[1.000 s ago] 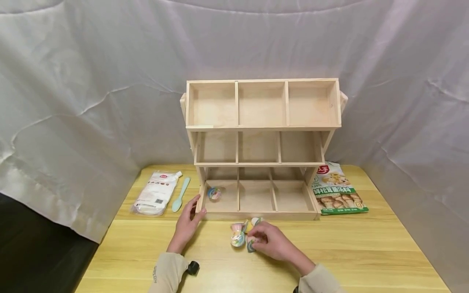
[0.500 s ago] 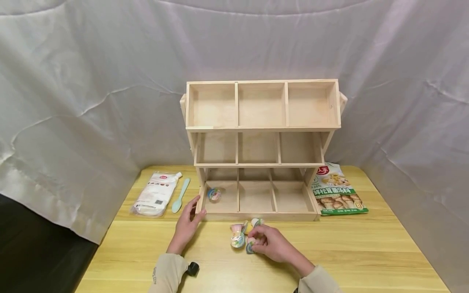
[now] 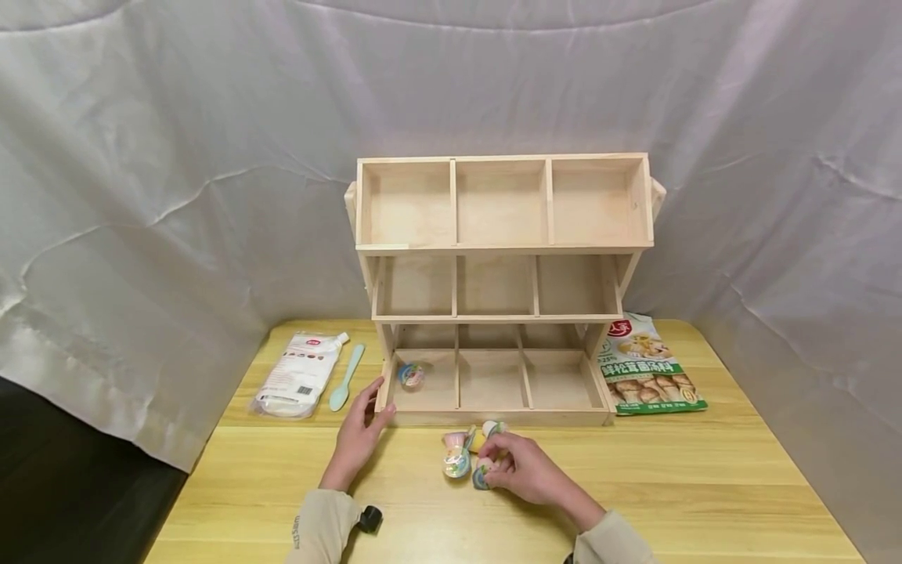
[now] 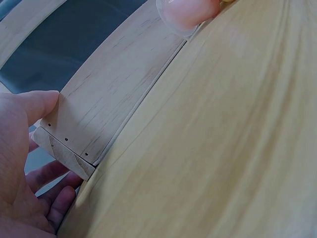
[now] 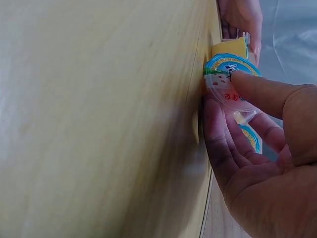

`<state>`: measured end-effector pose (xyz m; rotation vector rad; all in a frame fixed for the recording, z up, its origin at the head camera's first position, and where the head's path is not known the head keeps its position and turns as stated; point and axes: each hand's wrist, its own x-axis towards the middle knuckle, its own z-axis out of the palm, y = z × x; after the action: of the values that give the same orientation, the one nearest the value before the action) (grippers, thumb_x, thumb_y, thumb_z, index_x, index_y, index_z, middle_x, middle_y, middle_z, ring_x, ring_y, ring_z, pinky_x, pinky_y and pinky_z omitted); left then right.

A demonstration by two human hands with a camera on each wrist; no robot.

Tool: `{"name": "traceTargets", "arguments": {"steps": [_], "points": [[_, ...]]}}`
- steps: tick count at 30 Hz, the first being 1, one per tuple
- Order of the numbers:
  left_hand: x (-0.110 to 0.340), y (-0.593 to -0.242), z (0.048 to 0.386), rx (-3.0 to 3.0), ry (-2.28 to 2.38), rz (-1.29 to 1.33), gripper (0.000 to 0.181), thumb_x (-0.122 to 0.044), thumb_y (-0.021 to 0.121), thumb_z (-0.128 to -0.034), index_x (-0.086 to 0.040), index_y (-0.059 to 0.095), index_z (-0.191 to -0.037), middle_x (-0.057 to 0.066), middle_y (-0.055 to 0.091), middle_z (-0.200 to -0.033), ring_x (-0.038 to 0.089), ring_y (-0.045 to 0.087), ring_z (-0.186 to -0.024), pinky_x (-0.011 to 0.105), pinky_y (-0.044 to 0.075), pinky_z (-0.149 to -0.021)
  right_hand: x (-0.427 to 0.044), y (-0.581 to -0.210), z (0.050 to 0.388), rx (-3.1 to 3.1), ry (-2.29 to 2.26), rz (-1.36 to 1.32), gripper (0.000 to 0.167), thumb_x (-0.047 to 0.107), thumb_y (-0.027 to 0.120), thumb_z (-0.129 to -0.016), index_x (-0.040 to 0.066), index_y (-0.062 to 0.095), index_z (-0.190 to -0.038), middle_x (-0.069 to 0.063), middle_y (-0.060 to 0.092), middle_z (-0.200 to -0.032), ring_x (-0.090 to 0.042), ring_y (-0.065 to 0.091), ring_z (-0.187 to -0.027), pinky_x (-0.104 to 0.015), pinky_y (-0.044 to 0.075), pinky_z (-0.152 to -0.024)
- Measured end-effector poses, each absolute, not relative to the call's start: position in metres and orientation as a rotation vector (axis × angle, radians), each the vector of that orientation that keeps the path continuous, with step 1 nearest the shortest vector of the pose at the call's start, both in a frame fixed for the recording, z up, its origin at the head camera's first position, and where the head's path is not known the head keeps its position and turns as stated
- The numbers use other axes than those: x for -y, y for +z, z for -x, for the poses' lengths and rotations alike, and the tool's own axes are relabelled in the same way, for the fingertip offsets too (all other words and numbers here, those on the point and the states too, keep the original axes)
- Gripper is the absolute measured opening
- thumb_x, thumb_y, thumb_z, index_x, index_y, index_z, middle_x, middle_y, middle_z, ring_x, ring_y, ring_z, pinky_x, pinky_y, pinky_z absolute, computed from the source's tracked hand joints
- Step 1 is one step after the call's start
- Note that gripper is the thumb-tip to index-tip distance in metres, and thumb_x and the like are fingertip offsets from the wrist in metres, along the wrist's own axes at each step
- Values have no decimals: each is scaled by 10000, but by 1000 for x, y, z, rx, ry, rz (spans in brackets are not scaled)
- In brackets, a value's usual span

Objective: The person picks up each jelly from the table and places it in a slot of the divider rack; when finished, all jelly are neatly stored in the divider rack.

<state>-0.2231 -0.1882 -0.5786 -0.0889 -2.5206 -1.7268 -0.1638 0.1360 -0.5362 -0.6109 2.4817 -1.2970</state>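
Note:
At the front left corner of the stepped wooden organizer (image 3: 500, 417), my left hand (image 3: 358, 435) holds the corner, thumb at the front board's top edge and fingers round the outer side. My right hand (image 3: 524, 468) pinches a jelly cup (image 5: 230, 82) with a blue, white and pink printed lid between thumb and fingers, at the tabletop. Touching or close beside it lie another jelly cup (image 3: 456, 462), a yellow one (image 5: 233, 48) and a white-looking one (image 3: 493, 428), partly hidden by the hand. One more jelly cup (image 3: 411, 376) sits in the bottom tier's left compartment.
Left of the organizer lie a white spouted pouch (image 3: 301, 372) and a pale green spoon (image 3: 348, 377). A green and white food bag (image 3: 651, 364) lies at its right side. Grey cloth (image 3: 176, 157) hangs behind and around the wooden table (image 3: 705, 486).
The jelly cup in my right fingers has tilted slightly, its lid showing rounder. Both hands otherwise stay in nearly the same place.

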Motion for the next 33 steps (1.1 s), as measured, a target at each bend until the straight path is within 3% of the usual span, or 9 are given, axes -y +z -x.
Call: {"name": "traceTargets", "arguments": {"steps": [7,11,21,33], "points": [[181,-543,207,2533,-1754,77,614,-170,643,-1036,-63,395,-1588,270,456,-1550,447,492,-1381,577,407,-1140,-135,-536,165,-2497,-1285,588,230,99,818,-878,99,706,-1079,-6,648,-965,-81,571,-744,-213,501,-640],[180,-534,202,2557,-1741,76,613,-163,642,-1035,-48,396,-1585,268,450,-1557,440,494,-1383,560,418,-1137,-135,-533,165,-2500,-1287,573,220,98,814,-878,114,705,-1068,-15,654,-953,-97,590,-741,-221,513,-632],[188,-579,222,2532,-1720,85,634,-320,658,-1029,-190,404,-1595,201,460,-1568,386,507,-1382,555,415,-1140,-136,-526,166,-2512,-1316,549,216,122,809,-887,121,696,-1071,-42,663,-1001,-121,620,-784,-237,547,-643],[190,-581,223,2537,-1715,79,637,-370,666,-1019,-238,415,-1590,177,451,-1585,377,507,-1388,540,415,-1149,-134,-512,170,-2569,-1360,526,272,163,814,-889,106,698,-1130,-37,698,-1060,-147,644,-873,-225,553,-745]]}}
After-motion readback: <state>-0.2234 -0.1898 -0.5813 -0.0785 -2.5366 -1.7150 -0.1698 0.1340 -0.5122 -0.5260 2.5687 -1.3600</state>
